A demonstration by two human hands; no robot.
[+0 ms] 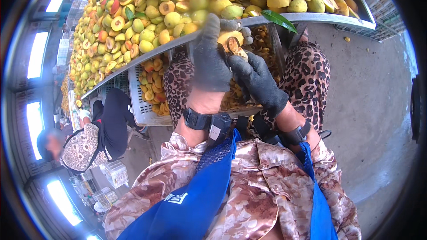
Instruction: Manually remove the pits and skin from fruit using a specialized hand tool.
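My left hand (209,62), in a dark grey glove, is closed around a yellow peach half (231,38) just over the table's near edge. Its thumb points up and the fingers wrap behind the fruit. My right hand (262,80), gloved alike, is closed with thumb and fingers pinched at the cut side of that peach. At the pinch shows a small curved brownish piece (234,46) with a dark rim; whether it is a tool or the peach's stone I cannot tell. A heap of yellow-green peaches (147,35), many halved, covers the metal-edged table (178,42) beyond my hands.
Below the table edge, between my knees, a white plastic crate (138,102) holds peach pieces. A green leaf (279,21) hangs over the rim. Another person (89,138) sits at the left by the table. Stacked crates (382,9) stand far right; concrete floor (369,106) lies at the right.
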